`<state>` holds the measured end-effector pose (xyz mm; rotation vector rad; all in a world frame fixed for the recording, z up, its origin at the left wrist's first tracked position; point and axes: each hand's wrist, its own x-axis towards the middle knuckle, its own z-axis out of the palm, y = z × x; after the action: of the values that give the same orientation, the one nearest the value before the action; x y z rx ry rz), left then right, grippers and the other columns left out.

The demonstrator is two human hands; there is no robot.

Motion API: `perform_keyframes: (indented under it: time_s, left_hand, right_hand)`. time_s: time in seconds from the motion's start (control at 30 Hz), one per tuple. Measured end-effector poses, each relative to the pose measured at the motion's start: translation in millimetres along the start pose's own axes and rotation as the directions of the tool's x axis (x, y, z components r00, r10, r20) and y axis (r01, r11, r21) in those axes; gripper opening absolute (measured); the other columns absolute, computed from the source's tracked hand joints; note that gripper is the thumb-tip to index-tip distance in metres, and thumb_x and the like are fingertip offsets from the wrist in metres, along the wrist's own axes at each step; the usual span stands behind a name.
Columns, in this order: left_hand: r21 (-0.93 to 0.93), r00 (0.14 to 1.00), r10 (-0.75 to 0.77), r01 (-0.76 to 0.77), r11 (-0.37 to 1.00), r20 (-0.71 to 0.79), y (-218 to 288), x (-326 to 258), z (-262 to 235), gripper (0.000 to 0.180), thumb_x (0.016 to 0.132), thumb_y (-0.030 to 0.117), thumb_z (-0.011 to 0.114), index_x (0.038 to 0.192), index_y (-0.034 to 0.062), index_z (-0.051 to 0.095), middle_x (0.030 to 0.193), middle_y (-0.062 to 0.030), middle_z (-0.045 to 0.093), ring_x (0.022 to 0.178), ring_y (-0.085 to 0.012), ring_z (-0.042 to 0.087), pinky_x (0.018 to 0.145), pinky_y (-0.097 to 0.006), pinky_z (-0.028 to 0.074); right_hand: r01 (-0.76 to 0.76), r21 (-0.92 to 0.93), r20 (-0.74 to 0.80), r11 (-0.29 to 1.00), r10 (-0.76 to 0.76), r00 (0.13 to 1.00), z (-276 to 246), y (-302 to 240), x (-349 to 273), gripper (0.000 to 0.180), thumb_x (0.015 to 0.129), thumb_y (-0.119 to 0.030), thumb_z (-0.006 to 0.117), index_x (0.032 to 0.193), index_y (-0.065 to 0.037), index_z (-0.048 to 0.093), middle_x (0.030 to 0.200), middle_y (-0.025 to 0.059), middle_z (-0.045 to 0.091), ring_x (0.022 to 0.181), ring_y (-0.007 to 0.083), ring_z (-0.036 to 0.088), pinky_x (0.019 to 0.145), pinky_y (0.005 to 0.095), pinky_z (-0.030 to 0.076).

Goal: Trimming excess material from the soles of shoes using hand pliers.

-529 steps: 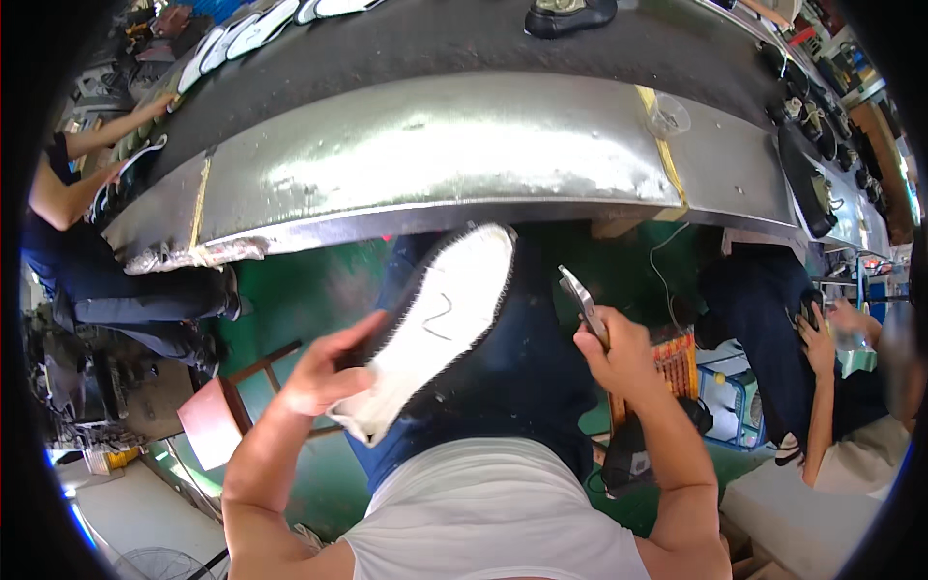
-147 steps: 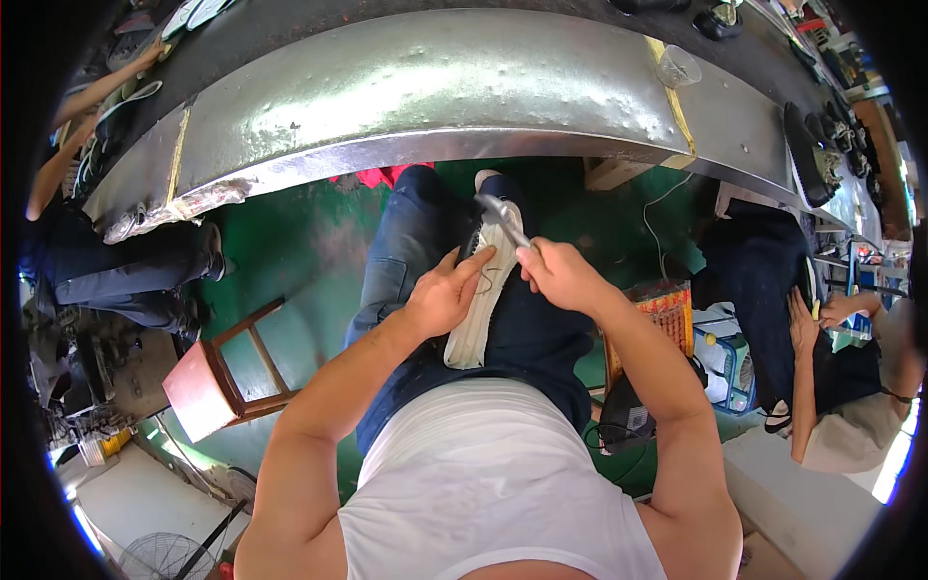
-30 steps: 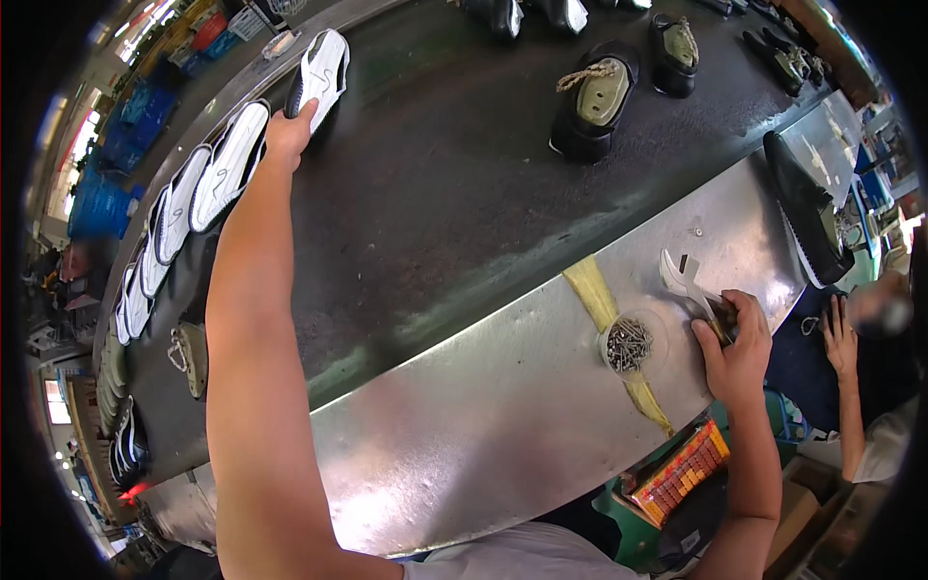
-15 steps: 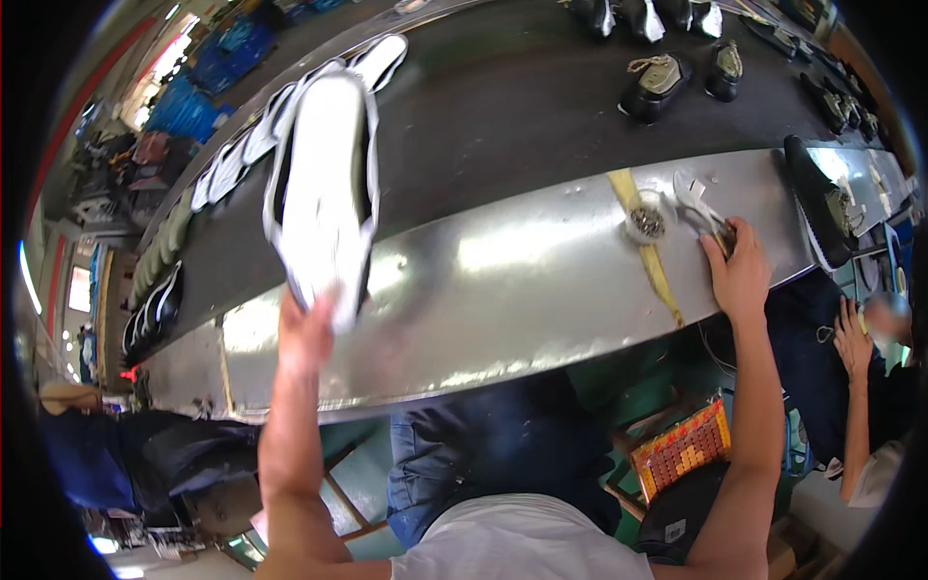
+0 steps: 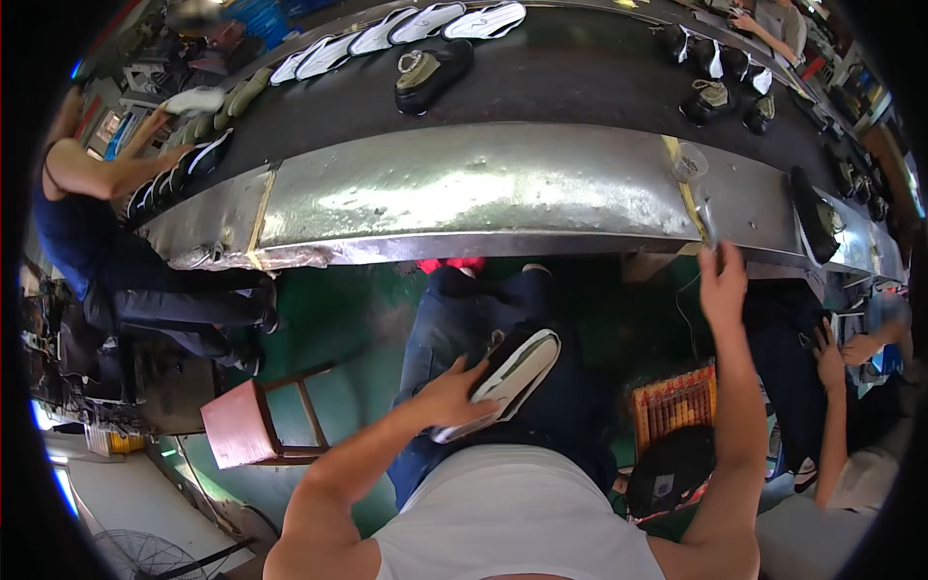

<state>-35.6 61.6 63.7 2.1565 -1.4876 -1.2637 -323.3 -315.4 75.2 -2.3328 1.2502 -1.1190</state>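
Observation:
Over my lap, my left hand (image 5: 456, 394) is closed round a shoe (image 5: 522, 375) that lies tilted with its pale underside up; a dark edge shows along its side. The thumb and fingers press on its near end, and part of the upper is hidden. At the bench's near edge, my right hand (image 5: 723, 280) is closed round a pair of pliers (image 5: 710, 224), whose metal jaws point away from me and are blurred. Just beyond them a clear cup (image 5: 688, 162) of small metal pieces stands on the metal bench (image 5: 464, 188), beside a strip of yellow tape (image 5: 688, 198).
A dark belt (image 5: 570, 92) runs behind the bench, carrying a black laced shoe (image 5: 433, 77) and a row of white-soled shoes (image 5: 406, 29). A black shoe (image 5: 815, 217) stands at right. A person (image 5: 72, 203) reaches over at left; a stool (image 5: 240, 425) is nearby.
My left hand has brought the shoe from above the bench down to my lap. My right hand has drawn the pliers off the bench top toward me. The view has shifted.

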Motion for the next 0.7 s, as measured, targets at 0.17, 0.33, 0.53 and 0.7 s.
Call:
perform_keyframes:
  time_s: [0.17, 0.33, 0.53, 0.7]
  left_hand:
    - [0.123, 0.997, -0.039, 0.047, 0.991, -0.061, 63.7, 84.7, -4.5, 0.087, 0.084, 0.063, 0.063, 0.138, -0.0041, 0.049, 0.136, -0.0289, 0.053, 0.123, -0.0445, 0.054, 0.105, -0.045, 0.043]
    - [-0.283, 0.99, 0.084, -0.113, 0.953, -0.11, 27.2, 137.4, -15.3, 0.068, 0.09, 0.054, 0.064, 0.123, -0.0048, 0.063, 0.121, -0.023, 0.066, 0.115, -0.0323, 0.063, 0.099, -0.039, 0.048]
    - [-0.724, 0.847, 0.163, -0.52, 0.454, -0.506, 15.0, 61.3, -36.4, 0.063, 0.097, 0.019, 0.065, 0.151, 0.007, 0.036, 0.127, -0.0066, 0.06, 0.115, -0.014, 0.054, 0.101, -0.029, 0.043]
    - [-0.771, 0.886, 0.176, -0.461, 0.439, -0.43, 3.1, 35.8, -28.1, 0.062, 0.098, 0.023, 0.065, 0.151, 0.0125, 0.036, 0.125, -0.0041, 0.058, 0.115, -0.0127, 0.052, 0.103, -0.03, 0.041]
  right_hand:
    - [-0.74, 0.466, 0.634, 0.485, 0.401, 0.661, 9.1, -73.6, -93.9, 0.028, 0.099, -0.03, 0.06, 0.1, -0.002, 0.063, 0.079, -0.0003, 0.059, 0.065, 0.0078, 0.052, 0.06, 0.0239, 0.043]
    - [-0.828, 0.371, 0.852, 0.421, 0.199, 0.484, -9.1, -107.6, -127.6, 0.026, 0.096, -0.017, 0.062, 0.115, -0.001, 0.06, 0.086, 0.0008, 0.06, 0.076, 0.0103, 0.056, 0.071, 0.0251, 0.047]
    - [-0.678, 0.37, 0.848, 0.635, 0.066, 0.525, -23.6, -161.1, -137.2, 0.027, 0.094, -0.015, 0.062, 0.117, -0.001, 0.06, 0.083, 0.0021, 0.064, 0.074, 0.0108, 0.059, 0.073, 0.027, 0.049]
    - [-0.448, 0.34, 0.918, 0.827, -0.187, 0.351, -6.4, -181.9, -136.9, 0.029, 0.098, -0.014, 0.057, 0.122, 0.001, 0.057, 0.095, 0.0065, 0.068, 0.079, 0.0115, 0.064, 0.074, 0.0272, 0.052]
